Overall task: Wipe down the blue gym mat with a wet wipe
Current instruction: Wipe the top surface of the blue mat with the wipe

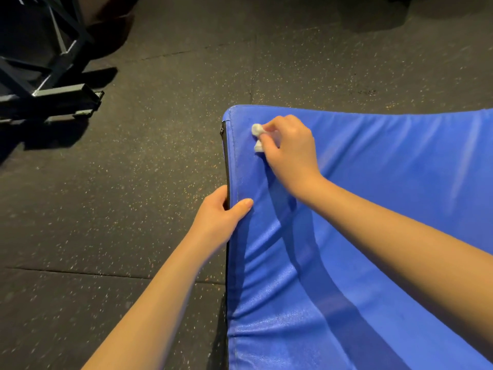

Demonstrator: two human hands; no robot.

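Blue gym mat (373, 209) is lying on the speckled rubber floor (160, 129) and fills the lower right of the view, with its far left corner poking up toward the middle. The wet wipe (257, 129) is scrunched into a little wad right by that corner, pinched in the right hand (289, 150) and pressed against the vinyl.

So from the wipe, basically all the mat runs off to the right and back toward the person. I'd guess the strokes have to go those ways, since there's nothing further out but floor.

The left hand (221, 212) grips the left edge closer in, thumb on top and fingers wrapped over the side by the black zipper strip (226, 156).

Can't tell the mat's long axis, as it's cut off at the right and bottom. Most of the wipe is hidden under the fingers, and the left fingertips are out of sight. Some metal gym frame (66, 92) sits well off to the upper left.
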